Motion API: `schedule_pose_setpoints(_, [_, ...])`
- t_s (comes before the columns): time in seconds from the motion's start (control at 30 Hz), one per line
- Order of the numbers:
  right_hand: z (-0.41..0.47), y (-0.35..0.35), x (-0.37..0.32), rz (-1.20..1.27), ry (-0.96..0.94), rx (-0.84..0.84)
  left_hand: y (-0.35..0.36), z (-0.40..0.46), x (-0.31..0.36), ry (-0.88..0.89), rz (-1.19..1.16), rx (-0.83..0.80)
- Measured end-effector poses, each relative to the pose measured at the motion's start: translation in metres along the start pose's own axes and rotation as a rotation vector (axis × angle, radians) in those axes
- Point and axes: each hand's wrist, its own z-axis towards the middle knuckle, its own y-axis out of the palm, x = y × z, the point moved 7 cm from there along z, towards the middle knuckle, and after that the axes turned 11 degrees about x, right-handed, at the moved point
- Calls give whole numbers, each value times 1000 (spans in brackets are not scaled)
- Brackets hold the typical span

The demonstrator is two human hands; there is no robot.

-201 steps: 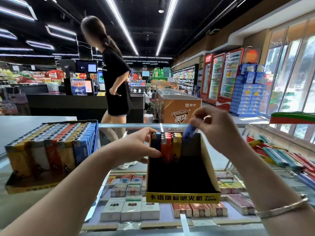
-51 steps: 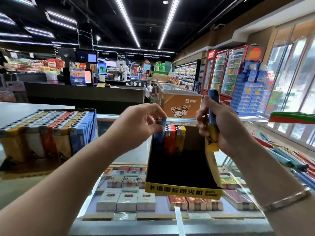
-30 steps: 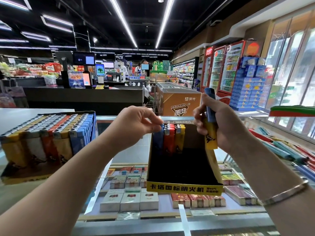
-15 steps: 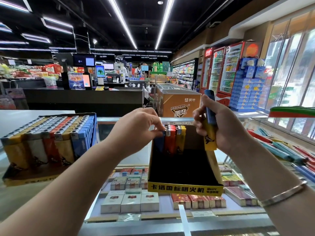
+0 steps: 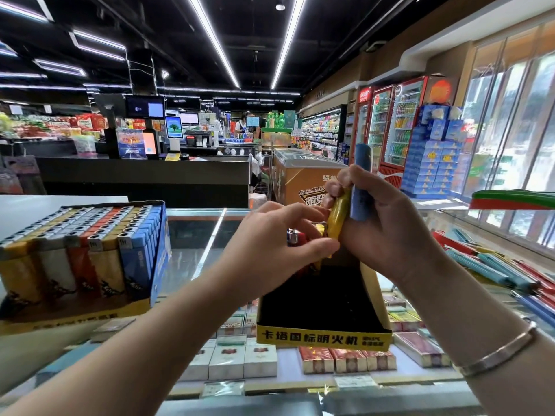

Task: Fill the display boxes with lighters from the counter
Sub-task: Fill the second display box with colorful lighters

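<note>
A black display box point(image 5: 322, 337) with a yellow front strip stands on the glass counter, mostly empty, with a few lighters point(image 5: 295, 237) upright at its far end. My right hand point(image 5: 387, 232) grips a blue lighter point(image 5: 362, 181) and a yellow lighter point(image 5: 339, 216) above the box. My left hand point(image 5: 279, 250) reaches across the box's far end and pinches the lower end of the yellow lighter, hiding most of the lighters behind it. A full box of lighters point(image 5: 81, 250) in yellow, white, red and blue rows sits to the left.
The glass counter point(image 5: 198, 235) shows cigarette packs point(image 5: 228, 361) in the case below. More lighters point(image 5: 495, 268) lie under glass at right. A black checkout counter point(image 5: 144, 178), a chest freezer point(image 5: 303, 175) and drink fridges point(image 5: 396, 124) stand beyond.
My left hand moved right from the lighters in the box to the yellow lighter in my right hand and now pinches it. The yellow lighter has tilted away from the blue one.
</note>
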Motion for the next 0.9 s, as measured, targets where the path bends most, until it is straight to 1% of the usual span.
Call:
schedule_pose_setpoints(0.13, [-2,7,5,9,28,-42,3,0,-5,-60,-112,-13])
schedule_pose_setpoints(0.2, [-2,8,6,-3,41,-60,4,0,-8,-60,-96,-16])
schedule_pose_setpoints(0.27, [-1,5,3,-22,33,-43,2,1,-10,-27,-53,-18])
schedule_pose_setpoints(0.33, [4,-6,-3,-15,-14,67,-1,2,-10,14,-7,-29])
schedule_pose_setpoints(0.4, [10,-25,-14,-42,-104,236,-3,3,-7,43,43,-23])
schedule_pose_setpoints(0.47, [14,-43,-25,-267,-212,386,-5,3,-5,53,44,-1])
schedule_pose_setpoints(0.5, [15,-49,-27,-397,-232,429,-6,3,-3,60,42,6])
schedule_pose_setpoints(0.57, [19,-58,-20,-549,-164,441,-5,2,-1,78,46,1])
schedule_pose_setpoints(0.63, [22,-63,-3,-604,-19,411,-3,1,1,87,56,-21])
schedule_pose_setpoints(0.7, [22,-62,10,-617,86,404,1,0,-1,50,24,-57])
schedule_pose_setpoints(0.77, [22,-61,13,-662,103,414,6,-2,-5,-13,-79,-104])
schedule_pose_setpoints(0.8, [22,-60,13,-680,96,418,8,-2,-4,-18,-108,-114])
schedule_pose_setpoints(0.9, [21,-58,12,-682,93,419,10,-4,-1,37,-94,-84])
